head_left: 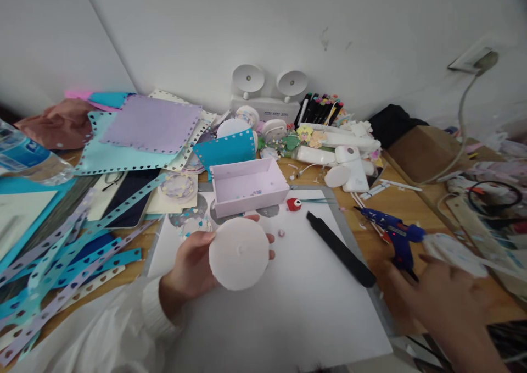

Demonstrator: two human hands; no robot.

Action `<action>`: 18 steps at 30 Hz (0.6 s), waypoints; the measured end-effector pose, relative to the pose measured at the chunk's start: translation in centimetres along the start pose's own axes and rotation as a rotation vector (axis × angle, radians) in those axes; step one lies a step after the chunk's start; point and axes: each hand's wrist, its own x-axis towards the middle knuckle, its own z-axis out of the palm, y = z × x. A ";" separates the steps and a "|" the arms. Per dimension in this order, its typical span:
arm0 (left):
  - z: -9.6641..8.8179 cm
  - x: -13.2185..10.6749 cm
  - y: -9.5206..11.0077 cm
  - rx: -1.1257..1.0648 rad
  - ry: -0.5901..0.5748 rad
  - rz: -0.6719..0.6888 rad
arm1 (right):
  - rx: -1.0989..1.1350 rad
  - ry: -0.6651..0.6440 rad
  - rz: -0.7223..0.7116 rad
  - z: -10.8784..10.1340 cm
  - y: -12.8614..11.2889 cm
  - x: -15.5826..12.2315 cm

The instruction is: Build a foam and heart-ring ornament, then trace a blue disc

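My left hand (pixel 190 266) grips a round white disc (pixel 239 253) by its edge, fingers curled behind it, above a white sheet (pixel 288 307). Blurred by motion, my right hand (pixel 442 296) is at the right, close to the blue hot glue gun (pixel 394 234) that lies on the wooden table; its fingers are not clear, and I cannot see whether it touches the gun. A pale pink open box (pixel 247 186) stands just beyond the disc. A small red piece (pixel 293 204) and a long black tool (pixel 341 248) lie on the sheet.
Punched paper strips (pixel 61 263) and coloured sheets (pixel 135 131) pile up on the left beside a water bottle (pixel 28 159). Markers (pixel 321 108), a white two-lamp device (pixel 267 90) and small decorations crowd the back. Cables and a black ring (pixel 494 197) lie at the right.
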 end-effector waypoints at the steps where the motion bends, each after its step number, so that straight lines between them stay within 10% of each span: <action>1: 0.0 0.0 0.0 -0.001 0.008 0.002 | -0.104 0.017 -0.005 -0.8 0.1 -0.4; 8: -0.1 0.1 -0.1 0.026 0.046 0.023 | 0.531 -0.198 -0.471 -5.5 -7.6 -1.0; 13: -0.2 0.1 -0.2 0.088 0.060 0.062 | 0.636 -0.473 -0.702 -3.7 -16.7 -0.5; 18: -0.6 -0.1 -0.1 0.109 0.067 0.075 | 0.834 -0.597 -0.787 -1.6 -19.6 1.5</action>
